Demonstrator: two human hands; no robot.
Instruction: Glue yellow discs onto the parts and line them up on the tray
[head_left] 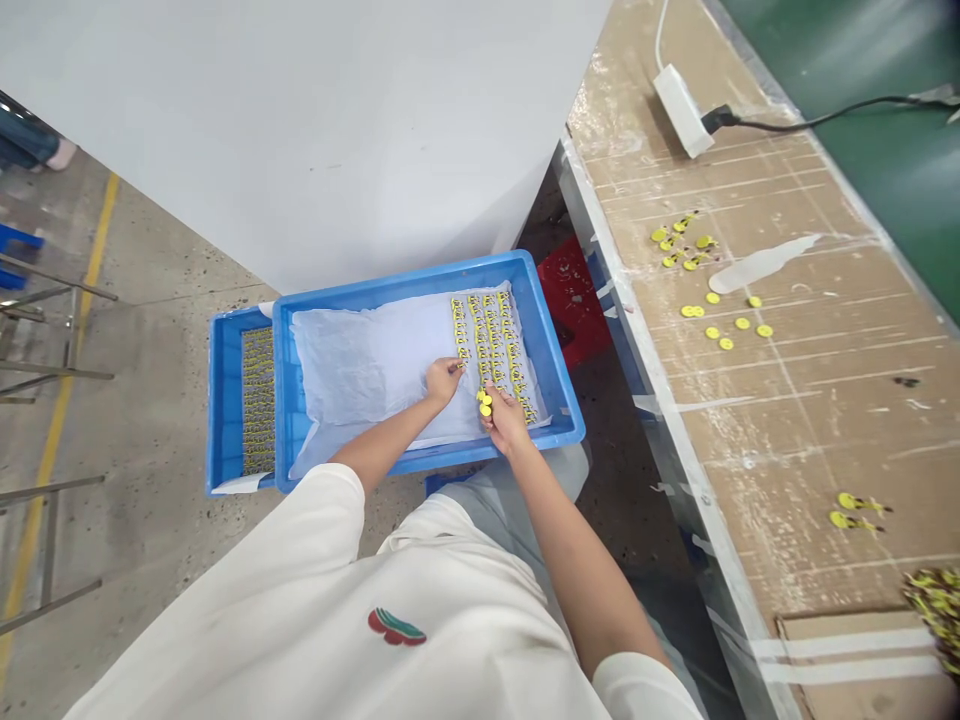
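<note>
A blue plastic tray (559,385) lined with white paper (360,360) sits low in front of me. Rows of small yellow parts (491,335) lie on the paper at its right side. My left hand (442,380) is closed in a pinch on a yellow part at the lower end of the left row. My right hand (504,418) is closed round a few yellow parts (484,402) just beside the rows' lower end.
A second blue tray (223,400) with rows of parts lies under the first, at left. A cardboard-covered workbench (787,400) at right carries scattered yellow parts (712,320) and a white power strip (681,108). A red bin (574,300) stands between tray and bench. Metal frames stand at far left.
</note>
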